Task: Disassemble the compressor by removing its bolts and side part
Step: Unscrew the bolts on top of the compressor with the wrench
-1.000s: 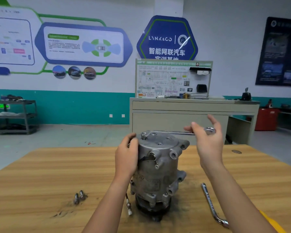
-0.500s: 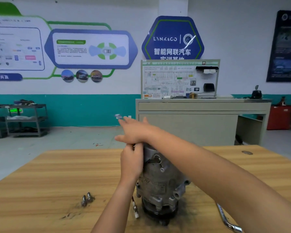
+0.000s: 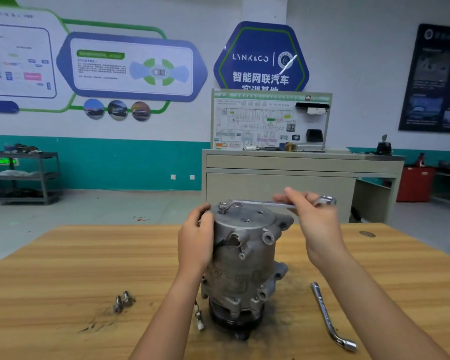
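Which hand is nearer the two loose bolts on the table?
Left. The left hand grips the compressor, up and right of the bolts; the right hand holds the wrench farther right, beyond the compressor.

Light wooden table (image 3: 63,268) bears grey metal compressor (image 3: 244,268) centre-frame, two seemingly steel bolts (image 3: 122,301) lower left, bent chrome wrench (image 3: 327,315) lower right.

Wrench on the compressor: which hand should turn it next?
Probably the right hand: it holds the wrench, whose ring end sits on a top bolt. The left hand grips the compressor, steadying it.

Grey compressor (image 3: 240,258), wood-grain table (image 3: 63,268), silver wrench (image 3: 260,203).
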